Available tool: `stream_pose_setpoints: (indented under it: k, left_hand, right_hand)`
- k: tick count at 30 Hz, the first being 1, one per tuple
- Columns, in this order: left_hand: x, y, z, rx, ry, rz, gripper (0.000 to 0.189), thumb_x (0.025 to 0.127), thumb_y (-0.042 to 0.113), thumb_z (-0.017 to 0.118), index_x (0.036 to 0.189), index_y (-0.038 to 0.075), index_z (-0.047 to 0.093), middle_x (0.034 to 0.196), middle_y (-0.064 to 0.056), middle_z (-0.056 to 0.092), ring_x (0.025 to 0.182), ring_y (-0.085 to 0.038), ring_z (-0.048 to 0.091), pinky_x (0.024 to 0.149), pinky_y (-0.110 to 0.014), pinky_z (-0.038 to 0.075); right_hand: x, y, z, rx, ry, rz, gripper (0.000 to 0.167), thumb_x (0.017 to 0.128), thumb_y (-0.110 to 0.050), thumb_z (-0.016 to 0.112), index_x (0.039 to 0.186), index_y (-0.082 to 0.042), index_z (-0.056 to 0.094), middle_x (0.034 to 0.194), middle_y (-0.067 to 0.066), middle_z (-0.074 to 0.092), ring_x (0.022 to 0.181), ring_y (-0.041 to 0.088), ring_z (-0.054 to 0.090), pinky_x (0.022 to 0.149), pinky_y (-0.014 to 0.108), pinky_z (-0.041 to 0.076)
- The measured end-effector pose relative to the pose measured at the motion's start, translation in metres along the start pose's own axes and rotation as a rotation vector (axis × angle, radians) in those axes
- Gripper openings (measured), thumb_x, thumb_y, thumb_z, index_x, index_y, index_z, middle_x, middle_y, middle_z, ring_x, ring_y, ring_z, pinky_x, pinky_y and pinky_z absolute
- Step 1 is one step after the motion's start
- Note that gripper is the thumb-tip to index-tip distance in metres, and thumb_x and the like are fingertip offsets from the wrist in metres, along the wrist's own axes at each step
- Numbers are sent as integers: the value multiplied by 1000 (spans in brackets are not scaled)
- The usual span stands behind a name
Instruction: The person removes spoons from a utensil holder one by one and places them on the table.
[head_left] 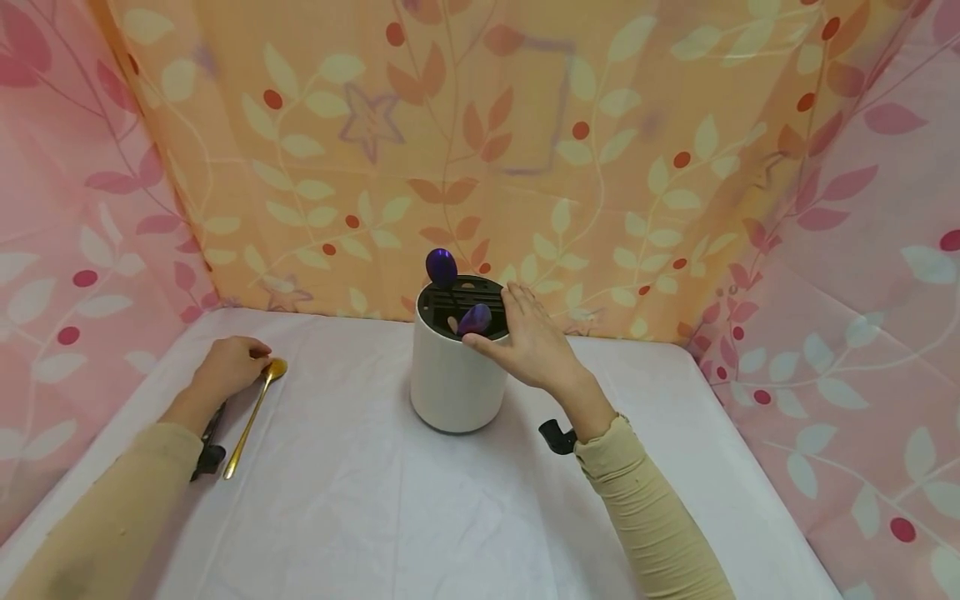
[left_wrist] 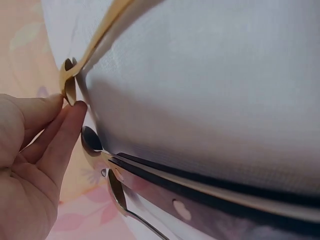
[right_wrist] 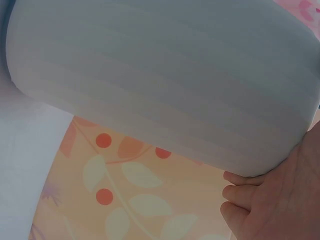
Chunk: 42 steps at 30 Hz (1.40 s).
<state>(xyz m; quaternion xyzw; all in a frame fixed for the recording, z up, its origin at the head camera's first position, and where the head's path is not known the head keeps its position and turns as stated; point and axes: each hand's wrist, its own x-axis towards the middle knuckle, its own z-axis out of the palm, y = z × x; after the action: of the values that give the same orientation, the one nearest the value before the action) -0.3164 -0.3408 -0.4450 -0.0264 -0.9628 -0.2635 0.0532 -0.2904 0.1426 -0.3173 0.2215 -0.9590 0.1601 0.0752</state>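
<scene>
Thumb and fingertips of my left hand [head_left: 231, 367] pinch the bowl edge of a gold spoon [head_left: 256, 417], whose handle slants toward me on the table. Beside it in the left wrist view are a dark-bowled spoon [left_wrist: 91, 139], another spoon [left_wrist: 117, 187] and a long, shiny dark piece [left_wrist: 195, 210] of unclear kind. At the centre stands a white utensil holder [head_left: 456, 379] with a black slotted top. Two purple spoons, one upright [head_left: 442, 267] and one lower at the front [head_left: 475, 319], stick out of it. My right hand [head_left: 536, 337] rests against the holder's right rim, fingers extended.
A white cloth [head_left: 337, 500] covers the table. Patterned orange fabric [head_left: 465, 125] hangs behind it, with pink fabric [head_left: 847, 250] at the sides. A black wrist mount [head_left: 558, 437] juts out beside the right wrist.
</scene>
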Motion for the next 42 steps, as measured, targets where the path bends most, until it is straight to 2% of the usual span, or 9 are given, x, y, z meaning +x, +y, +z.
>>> stream_pose_setpoints:
  k: [11,15,19,23,25,29,32,36,42]
  left_hand:
    - [-10,14,-6,-18,-27,-20,36,99,17,66,125,-8,68,117,-30,71,112,-51,63,88,-64,51]
    - [-12,28,-10,-46,22,15,39,103,22,63,130,-5,67,117,-30,71,112,-51,64,89,-65,52]
    - [-15,52,-16,-86,116,75,37,104,23,62,130,-2,68,117,-30,71,107,-50,67,82,-61,57]
    - [-17,77,-25,-142,209,146,33,104,20,65,131,2,69,120,-28,71,106,-47,70,70,-36,60]
    - [-20,93,-29,-189,259,179,32,103,18,66,132,4,70,125,-25,71,109,-46,69,66,-20,54]
    - [-24,127,-36,-308,366,254,32,101,12,70,132,3,71,129,-21,70,110,-40,71,72,-3,46]
    - [-26,150,-38,-399,435,292,32,99,8,72,130,3,72,128,-18,71,106,-16,73,84,-3,47]
    - [-27,177,-38,-523,484,328,31,98,8,72,129,5,73,128,-15,72,100,9,64,87,-9,52]
    - [-24,210,-39,-732,496,360,33,99,7,72,131,6,72,124,-12,71,101,-3,71,87,-14,56]
  right_hand:
    - [1,1,1,-14,3,-3,120,89,-90,36,163,3,20,172,19,15,161,28,5,130,41,5]
    - [0,1,1,-11,6,-2,119,90,-89,38,163,4,21,172,20,16,161,29,6,130,43,7]
    - [-1,1,1,-11,12,0,119,90,-88,39,163,4,22,172,20,16,161,30,8,130,45,9]
    - [-1,0,1,-9,13,-6,119,90,-89,39,163,4,22,172,20,16,161,29,7,130,44,8]
    - [-1,0,1,-9,10,-8,119,90,-89,39,163,4,22,172,19,16,161,28,6,130,44,8]
    - [-1,0,1,-11,10,-5,120,89,-90,38,163,3,21,172,19,15,161,28,5,130,44,7]
    - [-1,0,1,-11,13,-7,120,89,-89,38,163,4,22,172,19,15,161,28,6,130,44,8]
    - [0,1,1,-7,13,-8,119,90,-89,39,163,4,22,172,20,16,161,28,6,130,44,7]
    - [1,1,1,-12,8,-4,119,89,-90,37,163,3,22,172,19,16,161,28,6,130,43,7]
